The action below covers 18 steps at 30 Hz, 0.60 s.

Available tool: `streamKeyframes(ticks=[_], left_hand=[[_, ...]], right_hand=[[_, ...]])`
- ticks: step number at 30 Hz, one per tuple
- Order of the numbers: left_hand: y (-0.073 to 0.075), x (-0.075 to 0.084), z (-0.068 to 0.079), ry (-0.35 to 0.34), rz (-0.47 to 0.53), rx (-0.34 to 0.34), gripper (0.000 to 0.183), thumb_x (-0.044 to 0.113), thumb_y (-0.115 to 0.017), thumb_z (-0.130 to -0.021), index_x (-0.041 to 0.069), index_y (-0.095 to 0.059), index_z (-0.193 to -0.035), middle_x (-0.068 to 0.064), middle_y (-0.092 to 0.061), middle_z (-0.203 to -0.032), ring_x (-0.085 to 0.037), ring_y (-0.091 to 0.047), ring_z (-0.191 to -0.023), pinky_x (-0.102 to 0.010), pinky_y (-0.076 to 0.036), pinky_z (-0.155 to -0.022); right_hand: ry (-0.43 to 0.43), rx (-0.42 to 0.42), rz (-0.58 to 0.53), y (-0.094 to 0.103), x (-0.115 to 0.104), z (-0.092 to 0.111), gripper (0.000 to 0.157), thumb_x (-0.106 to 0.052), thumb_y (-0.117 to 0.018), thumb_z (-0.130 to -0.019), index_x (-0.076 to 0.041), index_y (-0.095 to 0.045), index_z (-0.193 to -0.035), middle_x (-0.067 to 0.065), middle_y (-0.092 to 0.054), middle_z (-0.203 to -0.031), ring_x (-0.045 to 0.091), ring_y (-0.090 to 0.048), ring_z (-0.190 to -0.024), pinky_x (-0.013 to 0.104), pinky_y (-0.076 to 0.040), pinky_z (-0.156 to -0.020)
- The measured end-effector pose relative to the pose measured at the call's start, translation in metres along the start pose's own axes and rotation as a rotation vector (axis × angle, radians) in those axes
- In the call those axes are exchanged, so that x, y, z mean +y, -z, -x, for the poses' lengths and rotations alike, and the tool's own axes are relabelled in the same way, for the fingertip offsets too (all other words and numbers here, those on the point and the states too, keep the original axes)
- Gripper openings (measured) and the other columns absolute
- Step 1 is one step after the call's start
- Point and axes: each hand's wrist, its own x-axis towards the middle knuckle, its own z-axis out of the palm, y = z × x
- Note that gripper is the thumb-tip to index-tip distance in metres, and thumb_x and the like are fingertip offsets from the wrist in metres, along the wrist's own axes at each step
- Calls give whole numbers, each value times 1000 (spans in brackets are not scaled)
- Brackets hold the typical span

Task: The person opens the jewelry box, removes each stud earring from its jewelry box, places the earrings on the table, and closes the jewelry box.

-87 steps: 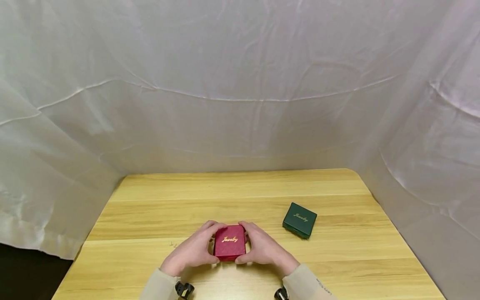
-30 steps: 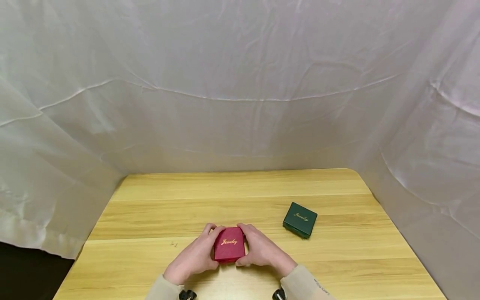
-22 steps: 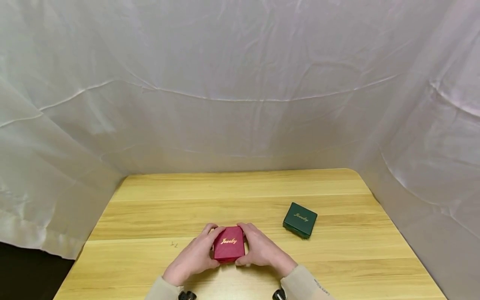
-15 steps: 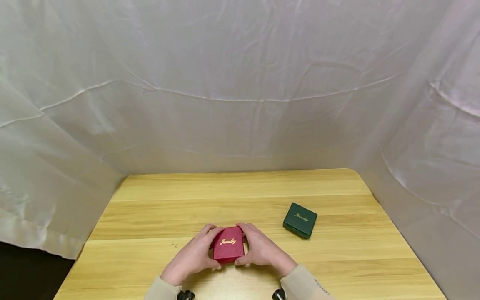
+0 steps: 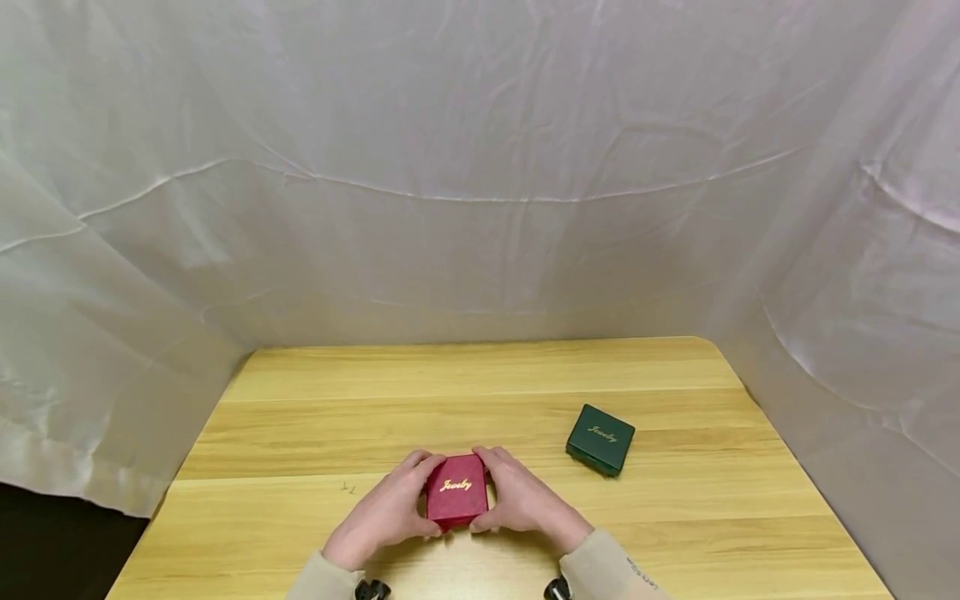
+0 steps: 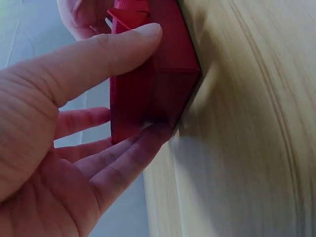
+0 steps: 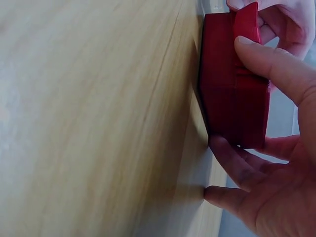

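A dark red jewelry box (image 5: pixel 457 493) with gold "Jewelry" lettering sits on the wooden table near its front. My left hand (image 5: pixel 390 510) grips its left side, thumb at the front corner and fingers at the back. On the opposite side, my right hand (image 5: pixel 525 504) holds it the same way. Both wrist views show the thumbs at the front edge, where a small red flap (image 7: pixel 247 22) stands out from the box. The lid looks closed in the head view. The inside of the box is hidden.
A dark green jewelry box (image 5: pixel 600 439), also lettered in gold, lies turned at an angle to the right and farther back. Pale cloth (image 5: pixel 480 258) hangs behind and beside the wooden table (image 5: pixel 315 417). Small marks show on the wood left of my left hand.
The red jewelry box has shifted slightly left and toward me, with both hands still on it. Its front edge now looks slightly lifted at the left. The green box has stayed in place.
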Motion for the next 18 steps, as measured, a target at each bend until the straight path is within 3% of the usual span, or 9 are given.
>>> streamKeyframes(ticks=[12,18], left_hand=[[-5,-1,-2,-19,-50,4,85,21,-94,-61,2,-53,-132,-7,-56,-120,-23,-59,-104,-44,-51,-91],[-6,-3,0,-8,-23,-12,90,21,-94,-62,0,-49,-137,-11,-53,-127,-27,-58,-109,-46,-50,-94]], right_hand=[[-41,3,45,-4,-5,1,105,-31,-93,-61,0,-39,-146,8,-54,-123,23,-55,-111,42,-47,-98],[-39,-7,36,-5,-5,3,110,-32,-93,-61,0,-35,-149,9,-54,-125,24,-55,-112,42,-46,-99]])
